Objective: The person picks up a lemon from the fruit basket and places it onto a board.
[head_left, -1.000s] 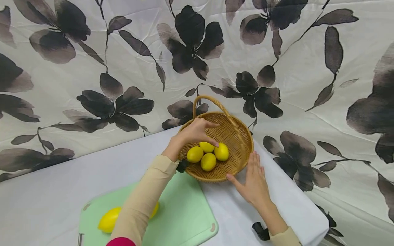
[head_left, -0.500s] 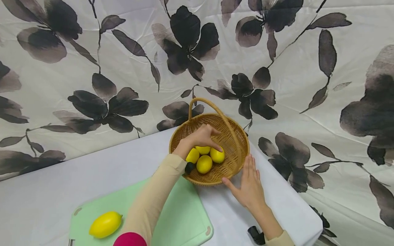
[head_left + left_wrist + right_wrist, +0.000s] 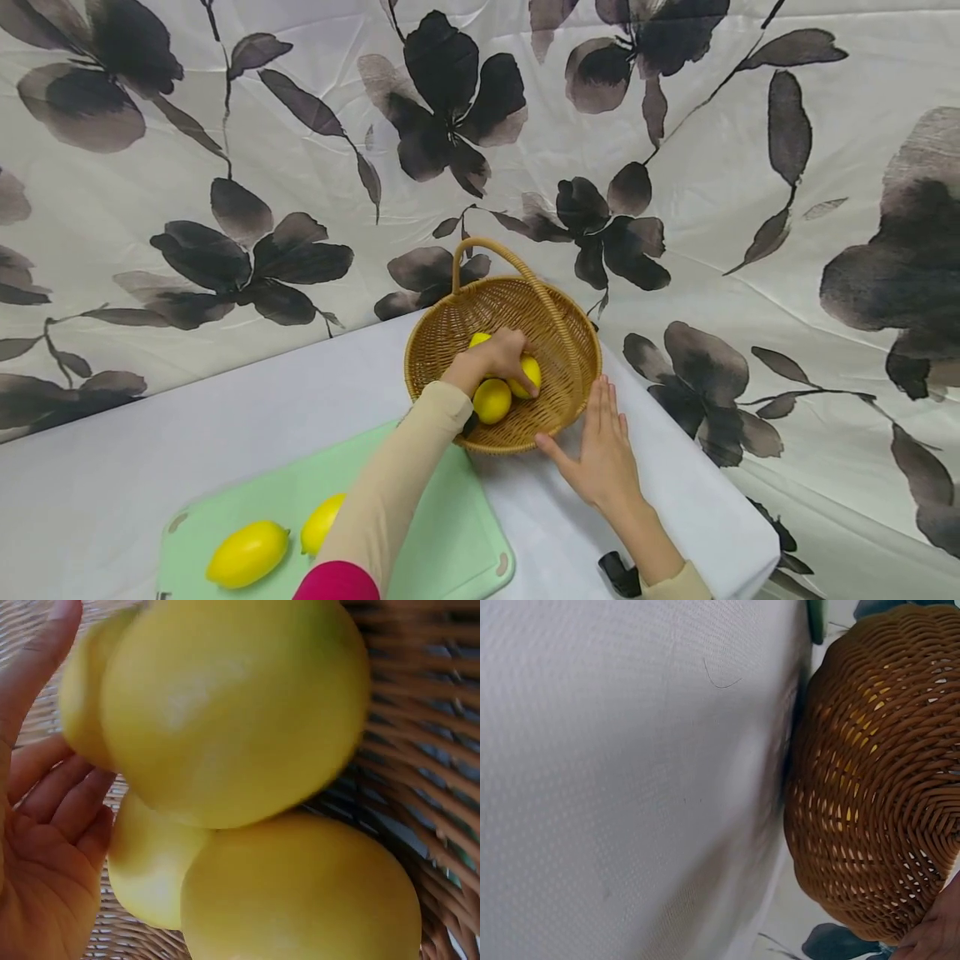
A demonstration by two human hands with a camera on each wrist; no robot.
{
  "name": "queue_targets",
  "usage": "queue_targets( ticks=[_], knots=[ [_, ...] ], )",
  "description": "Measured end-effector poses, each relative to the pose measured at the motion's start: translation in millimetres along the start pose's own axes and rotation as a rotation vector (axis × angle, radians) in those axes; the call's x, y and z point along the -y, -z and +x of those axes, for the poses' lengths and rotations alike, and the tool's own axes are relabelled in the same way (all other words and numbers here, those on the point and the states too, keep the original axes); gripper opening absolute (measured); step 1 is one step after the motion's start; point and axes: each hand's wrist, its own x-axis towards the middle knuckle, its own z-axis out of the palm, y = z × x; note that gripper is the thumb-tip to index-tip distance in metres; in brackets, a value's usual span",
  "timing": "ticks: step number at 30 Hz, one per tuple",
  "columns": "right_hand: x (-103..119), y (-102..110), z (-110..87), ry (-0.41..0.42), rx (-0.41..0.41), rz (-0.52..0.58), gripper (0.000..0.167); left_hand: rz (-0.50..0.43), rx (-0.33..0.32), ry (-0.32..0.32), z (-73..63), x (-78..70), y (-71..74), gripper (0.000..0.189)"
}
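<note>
A wicker basket (image 3: 429, 346) with an arched handle holds several lemons. My left hand (image 3: 491, 358) reaches into it and grips the rightmost lemon (image 3: 529, 375), thumb on its near side. In the left wrist view, that lemon (image 3: 84, 697) lies between the thumb and fingers of the left hand (image 3: 49, 862), partly behind a nearer lemon (image 3: 240, 705). Another lemon (image 3: 492, 402) sits just below the left hand, and one behind is partly hidden. My right hand (image 3: 611, 462), fingers straight, rests against the basket's right side; the right wrist view catches only its edge beside the weave (image 3: 870, 787).
A light green cutting board (image 3: 442, 533) lies in front of the basket. On it are a whole lemon (image 3: 247, 554) and another lemon (image 3: 321, 523) partly behind the left sleeve. The white-covered table (image 3: 82, 492) meets a floral cloth (image 3: 300, 100) behind.
My left hand has come down from above the lemons and its thumb and fingers have closed round the rightmost one. The right hand stays at the basket. The view has shifted slightly.
</note>
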Motion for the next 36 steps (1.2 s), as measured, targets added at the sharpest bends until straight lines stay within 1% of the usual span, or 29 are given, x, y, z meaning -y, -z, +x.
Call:
queue_targets(
  ticks=[2,5,8,11,15,19,21,23,26,33,36],
  knots=[
    [2,0,0.1,0.004,-0.002,0.003,0.113,0.043,0.006,0.011,-1.2,-0.2,-1.0,0.068],
    [6,-1,-0.4,0.005,0.0,0.012,0.112,0.107,0.034,0.037,-4.2,-1.8,-2.0,0.068],
    [8,-3,-1.5,0.007,0.003,0.01,0.112,0.137,0.055,0.07,-8.2,-3.1,-2.6,0.069],
    [10,-4,-2.9,0.005,0.006,0.005,0.112,0.143,0.052,0.065,-13.1,-3.9,-1.8,0.068],
    [11,-4,-4.1,0.004,0.012,0.016,0.113,0.119,0.012,0.004,-21.8,-4.9,5.2,0.059],
    [11,-2,-4.0,0.002,0.007,0.014,0.114,0.06,-0.055,-0.08,-32.3,-9.1,21.1,0.049],
    [10,-1,-3.6,-0.002,0.005,0.012,0.114,0.056,-0.089,-0.118,-37.6,-12.2,30.2,0.053],
    [10,0,-2.9,-0.003,0.002,0.007,0.114,0.065,-0.117,-0.142,-42.9,-15.1,38.8,0.06],
    [10,0,-2.2,-0.011,0.01,0.015,0.115,0.071,-0.154,-0.159,-50.0,-16.9,48.7,0.072],
    [10,-2,-1.3,-0.013,0.014,0.023,0.115,0.028,-0.192,-0.2,-67.1,-12.6,63.9,0.074],
    [10,-2,-0.6,-0.005,0.009,0.02,0.115,0.02,-0.205,-0.195,-75.3,-8.6,69.2,0.075]
  ],
)
